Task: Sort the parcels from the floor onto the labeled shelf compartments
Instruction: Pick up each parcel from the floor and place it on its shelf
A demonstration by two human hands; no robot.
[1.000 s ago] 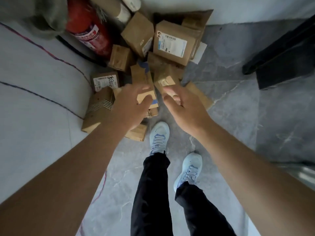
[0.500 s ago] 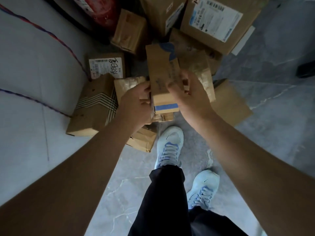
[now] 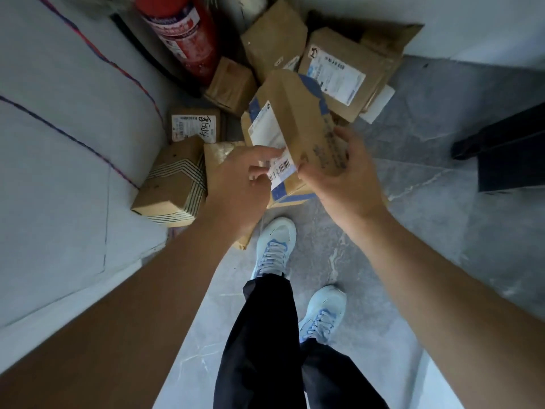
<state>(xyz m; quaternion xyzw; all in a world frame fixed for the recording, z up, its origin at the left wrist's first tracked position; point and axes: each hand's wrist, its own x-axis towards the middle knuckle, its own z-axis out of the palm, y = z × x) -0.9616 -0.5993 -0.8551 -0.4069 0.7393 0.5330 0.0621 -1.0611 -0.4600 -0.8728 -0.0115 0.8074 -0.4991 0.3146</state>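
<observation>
A long brown parcel point(image 3: 298, 119) with blue tape and a white barcode label is held up above the pile, tilted away from me. My right hand point(image 3: 339, 175) grips its near right side, thumb on the front edge. My left hand point(image 3: 239, 184) holds its near left corner, fingers on the label. Below lie several more parcels: a large box with a white label point(image 3: 342, 72), a striped box point(image 3: 174, 184), a small labeled box point(image 3: 194, 125) and a small plain box point(image 3: 231, 85).
A red fire extinguisher point(image 3: 182, 33) lies at the back left of the pile, beside the white wall point(image 3: 59, 143). A dark object point(image 3: 507, 152) stands on the grey floor at right. My legs and light blue shoes point(image 3: 274, 246) are below the parcel.
Both hands have lifted the long parcel off the pile and turned it, so its white barcode label now faces me. The camera has pulled back from the pile.
</observation>
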